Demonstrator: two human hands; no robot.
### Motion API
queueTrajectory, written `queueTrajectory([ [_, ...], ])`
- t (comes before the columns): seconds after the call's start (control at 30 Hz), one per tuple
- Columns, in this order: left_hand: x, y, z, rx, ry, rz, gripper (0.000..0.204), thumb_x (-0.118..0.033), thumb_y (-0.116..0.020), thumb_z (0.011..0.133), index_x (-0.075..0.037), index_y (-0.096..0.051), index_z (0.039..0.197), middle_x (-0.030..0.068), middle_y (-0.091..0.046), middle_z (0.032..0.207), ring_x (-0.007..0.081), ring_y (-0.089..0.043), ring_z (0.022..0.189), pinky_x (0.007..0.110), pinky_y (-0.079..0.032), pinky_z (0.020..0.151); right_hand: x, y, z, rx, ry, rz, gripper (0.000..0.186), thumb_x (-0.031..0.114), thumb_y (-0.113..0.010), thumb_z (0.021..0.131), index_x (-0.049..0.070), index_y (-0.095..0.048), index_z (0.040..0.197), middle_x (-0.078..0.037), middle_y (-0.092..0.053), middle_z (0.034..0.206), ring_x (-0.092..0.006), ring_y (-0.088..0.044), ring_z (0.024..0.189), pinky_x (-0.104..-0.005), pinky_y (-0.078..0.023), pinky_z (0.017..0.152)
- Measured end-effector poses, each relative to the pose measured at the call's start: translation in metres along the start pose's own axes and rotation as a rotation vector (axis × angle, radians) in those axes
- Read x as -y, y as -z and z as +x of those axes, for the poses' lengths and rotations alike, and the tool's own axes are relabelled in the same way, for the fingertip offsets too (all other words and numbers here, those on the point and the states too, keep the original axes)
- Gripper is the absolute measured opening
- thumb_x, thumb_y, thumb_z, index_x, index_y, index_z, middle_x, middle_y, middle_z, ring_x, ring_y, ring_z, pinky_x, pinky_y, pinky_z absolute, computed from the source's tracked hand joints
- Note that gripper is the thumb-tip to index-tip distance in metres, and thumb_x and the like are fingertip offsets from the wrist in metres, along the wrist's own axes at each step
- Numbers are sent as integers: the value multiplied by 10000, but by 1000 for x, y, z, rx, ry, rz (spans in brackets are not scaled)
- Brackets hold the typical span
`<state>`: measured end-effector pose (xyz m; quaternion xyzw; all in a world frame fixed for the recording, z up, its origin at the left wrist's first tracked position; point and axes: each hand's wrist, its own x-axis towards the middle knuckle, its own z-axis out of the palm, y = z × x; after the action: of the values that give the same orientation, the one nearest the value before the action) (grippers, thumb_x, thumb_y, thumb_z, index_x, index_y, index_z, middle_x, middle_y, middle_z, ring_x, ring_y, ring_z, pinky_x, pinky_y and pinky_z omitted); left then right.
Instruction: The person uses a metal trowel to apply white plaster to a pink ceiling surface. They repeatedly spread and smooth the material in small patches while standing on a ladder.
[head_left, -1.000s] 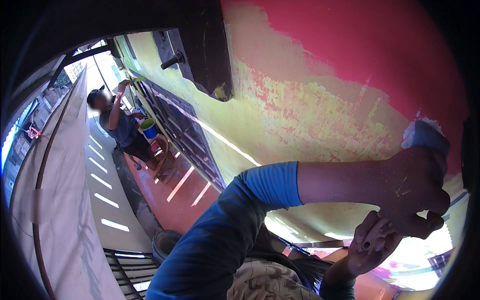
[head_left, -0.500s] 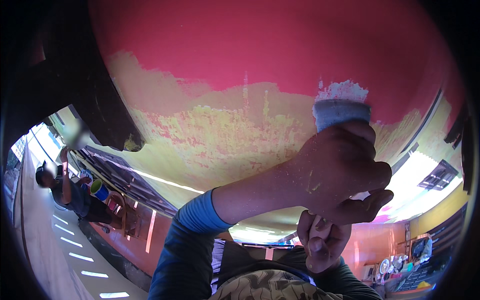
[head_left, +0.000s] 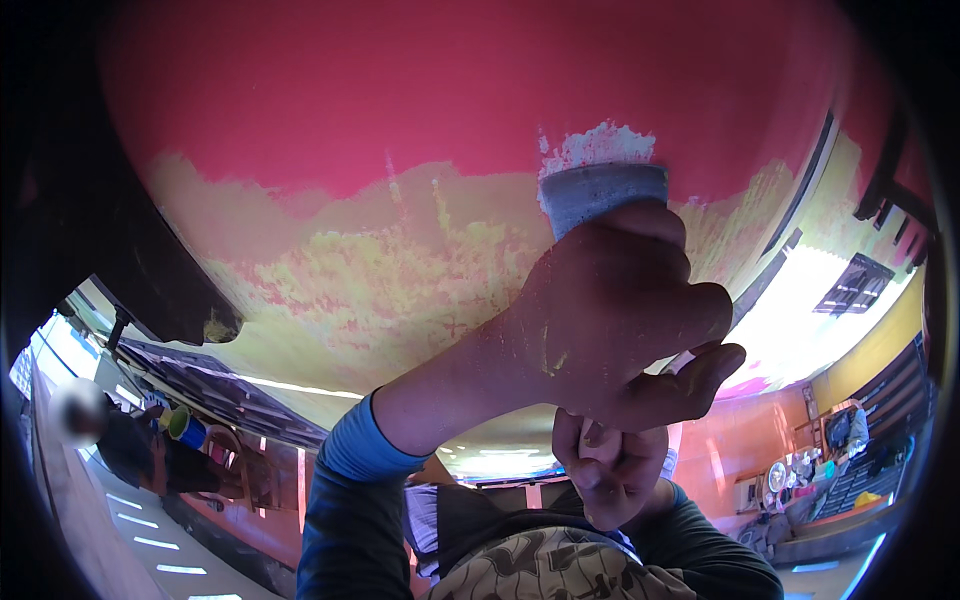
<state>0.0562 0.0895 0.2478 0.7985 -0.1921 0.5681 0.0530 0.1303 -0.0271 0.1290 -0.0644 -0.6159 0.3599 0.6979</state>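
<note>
My left hand [head_left: 625,310] is closed around a scraper-like tool [head_left: 605,192] with a wide, flared grey-blue blade; its handle is hidden in the fist. The blade lies against a painted surface [head_left: 330,270], red above and patchy yellow-green below. A ragged white patch [head_left: 600,145] borders the blade's upper edge on the red; whether it is putty or loosened paint is unclear. Just under the left wrist, my right hand [head_left: 615,470] is curled with its fingers closed. The left hand partly covers it, and what it grips, if anything, cannot be made out.
At the lower left is another person [head_left: 130,450] in dark clothes, beside a green and blue bucket [head_left: 187,428] and a wooden chair [head_left: 228,455]. A dark beam-like shape [head_left: 150,270] borders the surface on the left. To the lower right, a fan [head_left: 777,477] stands among assorted household items.
Both hands and the tool now appear farther left in the picture, partly because the whole view has shifted. The blade also sits slightly higher. The other person's raised arm has come down.
</note>
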Motion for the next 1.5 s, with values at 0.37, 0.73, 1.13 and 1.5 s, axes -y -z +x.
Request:
queueTrajectory([
  [0.37,-4,-3,8,-46,35,-48,188,-156,-790,680,-124,-605,672,-1,-435,513,215,-401,454,358,-321,510,5,1,3,41,12,-83,331,-23,-651,836,-2,-497,1128,-132,-523,1032,-128,-515,727,-272,-388,596],
  [0.73,-6,3,16,-55,66,-61,186,-145,-806,677,-126,-621,687,6,-450,515,218,-433,469,360,-343,521,5,-2,16,7,62,-122,363,-24,-566,891,-22,-509,1250,-81,-514,1039,-121,-469,557,-252,-342,476],
  [1.13,-6,8,21,-36,77,-3,217,-108,-788,733,-132,-587,656,11,-461,497,210,-443,444,354,-350,505,5,-2,12,69,44,-119,296,12,-597,955,-37,-491,1228,-171,-514,1213,-112,-494,602,-240,-347,471],
  [1.5,-8,6,21,10,91,-12,213,-128,-790,747,-131,-594,663,20,-465,503,230,-468,470,372,-355,493,16,-5,14,34,0,-110,420,-107,-548,862,-70,-463,1272,-111,-536,1007,-132,-550,698,-279,-412,602],
])
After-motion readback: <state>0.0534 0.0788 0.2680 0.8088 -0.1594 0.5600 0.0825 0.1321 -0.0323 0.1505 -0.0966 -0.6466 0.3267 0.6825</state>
